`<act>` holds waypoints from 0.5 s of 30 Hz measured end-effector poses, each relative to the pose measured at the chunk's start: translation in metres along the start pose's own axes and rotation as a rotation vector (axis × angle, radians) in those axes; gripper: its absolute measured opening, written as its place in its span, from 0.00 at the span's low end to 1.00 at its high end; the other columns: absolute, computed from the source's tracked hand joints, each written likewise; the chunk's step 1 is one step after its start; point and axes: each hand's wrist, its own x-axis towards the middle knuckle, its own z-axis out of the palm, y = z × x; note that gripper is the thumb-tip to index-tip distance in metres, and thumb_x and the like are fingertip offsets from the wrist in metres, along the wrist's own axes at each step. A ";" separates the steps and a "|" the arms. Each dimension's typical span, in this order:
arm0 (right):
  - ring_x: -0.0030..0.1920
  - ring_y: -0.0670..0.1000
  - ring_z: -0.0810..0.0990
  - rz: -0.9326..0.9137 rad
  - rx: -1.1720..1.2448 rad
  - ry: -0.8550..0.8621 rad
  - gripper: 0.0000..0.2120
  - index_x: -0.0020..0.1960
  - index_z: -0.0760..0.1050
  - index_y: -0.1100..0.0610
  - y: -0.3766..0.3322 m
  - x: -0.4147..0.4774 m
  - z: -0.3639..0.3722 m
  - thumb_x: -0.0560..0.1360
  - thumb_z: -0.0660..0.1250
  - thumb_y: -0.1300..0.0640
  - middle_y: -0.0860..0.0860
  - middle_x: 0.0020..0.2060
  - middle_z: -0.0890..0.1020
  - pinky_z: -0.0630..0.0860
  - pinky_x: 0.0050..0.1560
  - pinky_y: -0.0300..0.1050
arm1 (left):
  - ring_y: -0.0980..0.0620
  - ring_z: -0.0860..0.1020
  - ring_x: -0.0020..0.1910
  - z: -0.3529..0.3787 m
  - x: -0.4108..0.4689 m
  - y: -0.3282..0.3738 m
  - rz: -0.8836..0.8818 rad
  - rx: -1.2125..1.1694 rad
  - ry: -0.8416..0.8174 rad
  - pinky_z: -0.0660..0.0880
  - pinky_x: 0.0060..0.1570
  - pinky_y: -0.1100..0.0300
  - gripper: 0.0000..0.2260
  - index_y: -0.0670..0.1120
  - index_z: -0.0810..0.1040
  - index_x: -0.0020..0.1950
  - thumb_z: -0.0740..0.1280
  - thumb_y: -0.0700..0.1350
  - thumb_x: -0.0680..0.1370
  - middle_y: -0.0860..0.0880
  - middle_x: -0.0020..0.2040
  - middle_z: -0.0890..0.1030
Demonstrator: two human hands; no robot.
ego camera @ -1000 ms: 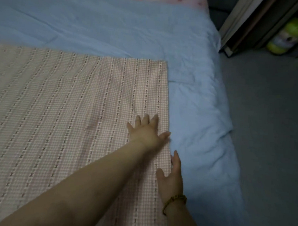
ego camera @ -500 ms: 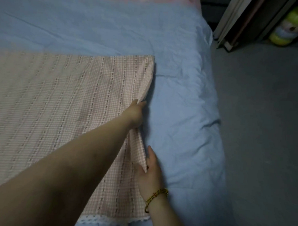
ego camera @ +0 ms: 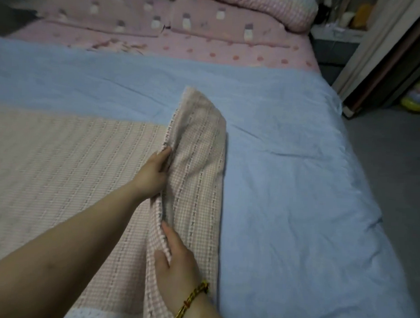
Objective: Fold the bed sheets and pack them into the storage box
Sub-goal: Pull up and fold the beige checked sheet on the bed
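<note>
A blue sheet (ego camera: 286,185) covers most of the bed, with pink dotted bedding (ego camera: 208,49) and a pink pillow (ego camera: 269,11) beyond it at the head. On top of the blue sheet lies the pink checked sheet (ego camera: 61,168), spread flat to the left, its right edge lifted into an upright fold (the far corner stands highest). The left hand (ego camera: 151,173) grips that raised edge farther up, fingers closed around the cloth. The right hand (ego camera: 177,260) pinches the same edge nearer the camera, thumb on one side and fingers on the other. A gold bracelet (ego camera: 192,301) circles the right wrist.
</note>
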 end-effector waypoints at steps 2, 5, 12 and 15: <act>0.73 0.44 0.59 0.039 -0.021 -0.037 0.24 0.75 0.52 0.46 -0.015 0.021 0.037 0.81 0.52 0.56 0.42 0.74 0.57 0.57 0.70 0.36 | 0.45 0.56 0.74 -0.022 0.007 -0.040 -0.025 -0.013 -0.006 0.53 0.68 0.62 0.29 0.42 0.55 0.76 0.58 0.31 0.76 0.41 0.75 0.56; 0.74 0.46 0.57 0.084 -0.074 -0.093 0.25 0.76 0.48 0.47 -0.027 0.056 0.091 0.81 0.51 0.57 0.42 0.75 0.54 0.56 0.73 0.39 | 0.46 0.54 0.75 -0.051 0.016 -0.098 -0.056 -0.035 -0.012 0.52 0.70 0.61 0.30 0.41 0.54 0.76 0.60 0.30 0.75 0.42 0.76 0.55; 0.59 0.49 0.76 -0.013 -0.256 -0.051 0.22 0.68 0.66 0.45 0.007 0.094 0.165 0.77 0.51 0.39 0.46 0.61 0.77 0.72 0.61 0.43 | 0.44 0.68 0.67 -0.054 0.032 -0.181 -0.281 -0.368 0.076 0.72 0.55 0.57 0.26 0.43 0.57 0.75 0.59 0.35 0.78 0.46 0.72 0.64; 0.46 0.46 0.78 -0.205 -0.579 0.459 0.15 0.54 0.72 0.48 0.033 0.098 0.147 0.75 0.52 0.44 0.44 0.45 0.84 0.75 0.49 0.42 | 0.39 0.70 0.66 -0.054 0.061 -0.191 -0.425 -0.557 0.102 0.67 0.66 0.44 0.33 0.45 0.64 0.72 0.63 0.60 0.71 0.43 0.70 0.70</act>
